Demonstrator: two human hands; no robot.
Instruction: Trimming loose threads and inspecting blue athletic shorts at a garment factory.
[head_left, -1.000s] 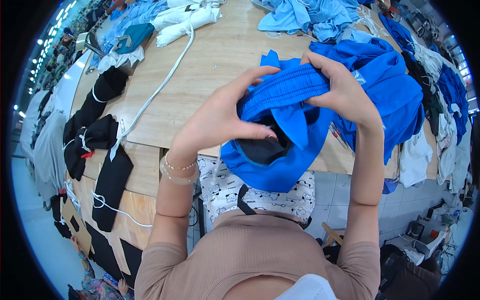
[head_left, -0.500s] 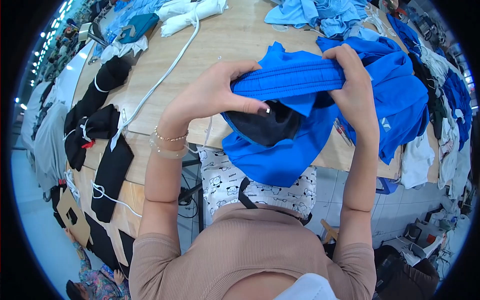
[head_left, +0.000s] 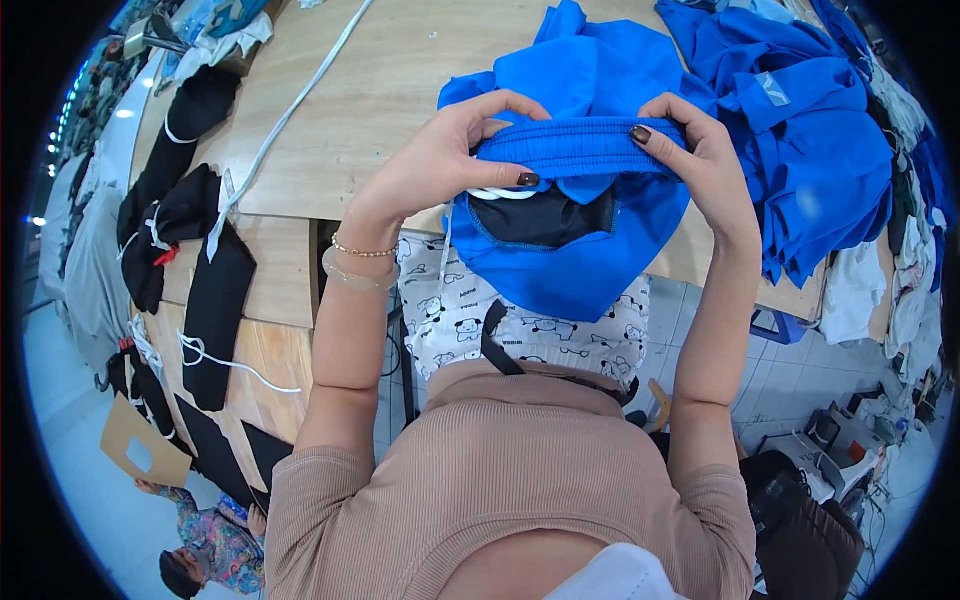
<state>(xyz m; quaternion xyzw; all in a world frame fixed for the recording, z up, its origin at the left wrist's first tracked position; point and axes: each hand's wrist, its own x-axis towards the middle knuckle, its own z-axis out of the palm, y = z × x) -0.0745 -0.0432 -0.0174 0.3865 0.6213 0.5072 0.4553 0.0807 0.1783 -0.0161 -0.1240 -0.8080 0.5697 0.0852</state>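
Note:
A bright blue garment (head_left: 590, 65) with a gathered elastic waistband (head_left: 585, 147) lies over the near table edge and hangs toward my lap. My left hand (head_left: 480, 150) grips the left end of the waistband, thumb below and fingers above. At the other end, my right hand (head_left: 690, 150) pinches the band with the thumb laid across its front. Under the band the garment's opening shows a black inner panel (head_left: 550, 220). A bit of white cord (head_left: 503, 193) peeks out beside my left thumb.
More blue garments (head_left: 810, 150) are heaped to the right, with white cloth (head_left: 853, 290) beyond. Rolled black bundles (head_left: 220, 320) tied with white cord lie left. A long white cord (head_left: 290, 125) crosses the wooden table (head_left: 380, 120). At lower left, a person (head_left: 215, 545) holds a cardboard piece (head_left: 145, 445).
The waistband is now held flatter and straighter, and my right thumb has come round onto its front. White cord now shows under the band. The view has shifted, and the cardboard piece has tilted.

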